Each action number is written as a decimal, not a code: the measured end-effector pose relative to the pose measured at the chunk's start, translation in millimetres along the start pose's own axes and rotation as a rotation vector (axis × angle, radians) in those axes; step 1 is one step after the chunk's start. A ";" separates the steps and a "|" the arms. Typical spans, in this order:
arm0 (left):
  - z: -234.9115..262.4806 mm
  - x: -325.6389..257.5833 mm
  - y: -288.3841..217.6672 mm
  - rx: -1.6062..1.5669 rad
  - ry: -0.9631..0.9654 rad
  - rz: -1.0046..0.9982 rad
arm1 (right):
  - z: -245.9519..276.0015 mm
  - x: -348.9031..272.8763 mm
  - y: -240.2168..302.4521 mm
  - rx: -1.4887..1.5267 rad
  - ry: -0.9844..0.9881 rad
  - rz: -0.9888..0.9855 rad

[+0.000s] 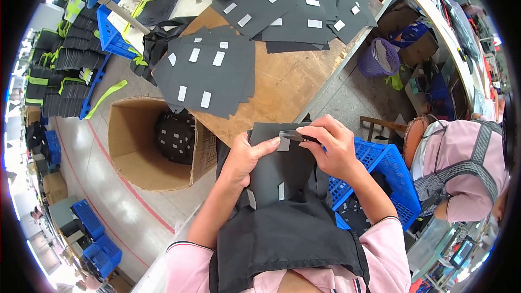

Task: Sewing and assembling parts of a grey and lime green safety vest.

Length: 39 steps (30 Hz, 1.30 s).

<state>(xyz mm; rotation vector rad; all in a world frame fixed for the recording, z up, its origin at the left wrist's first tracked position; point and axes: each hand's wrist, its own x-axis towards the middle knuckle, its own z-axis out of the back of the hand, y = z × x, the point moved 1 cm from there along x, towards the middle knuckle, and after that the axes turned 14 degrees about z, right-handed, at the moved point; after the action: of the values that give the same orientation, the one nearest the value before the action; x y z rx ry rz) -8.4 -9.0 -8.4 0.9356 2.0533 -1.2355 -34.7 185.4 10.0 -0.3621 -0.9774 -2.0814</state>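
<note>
A black fabric panel (274, 171) with white rectangular patches lies over my lap, on the dark apron (287, 233). My left hand (247, 157) grips the panel's left side, its thumb on top beside the upper white patch (283, 144) and its other fingers mostly hidden. In my right hand (332, 144) is a small pair of thread snips (293, 135) with metal blades. The blades point left over that patch, close to my left thumb tip. Whether they touch the patch I cannot tell.
Stacked black panels (206, 70) and a larger pile (293, 5) cover much of the wooden table (287, 78). An open cardboard box (146, 171) with patched black pieces stands left. A blue basket (401, 184) is at right, near another person in pink (461, 157). Beyond is a purple bin (378, 57).
</note>
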 end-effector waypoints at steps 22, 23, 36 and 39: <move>2.4 -1.3 -0.5 -0.105 0.054 0.065 | -11.2 -10.7 8.4 0.031 -0.160 -0.156; 4.0 -1.3 0.1 -0.118 0.046 0.070 | -10.9 -11.4 10.9 0.018 -0.179 -0.176; 20.9 16.0 7.2 -0.442 -0.164 -0.517 | -42.2 -36.5 24.9 1.396 -0.654 -1.171; 26.4 6.0 11.4 -0.239 -0.274 -0.706 | -43.6 -26.4 -5.4 1.271 -0.768 -0.918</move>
<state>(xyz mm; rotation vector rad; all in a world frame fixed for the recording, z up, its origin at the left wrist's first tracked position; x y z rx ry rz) -0.1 -27.4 -29.8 -0.0970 2.3016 -1.3090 -18.6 169.2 -36.0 0.0260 -3.0701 -1.4513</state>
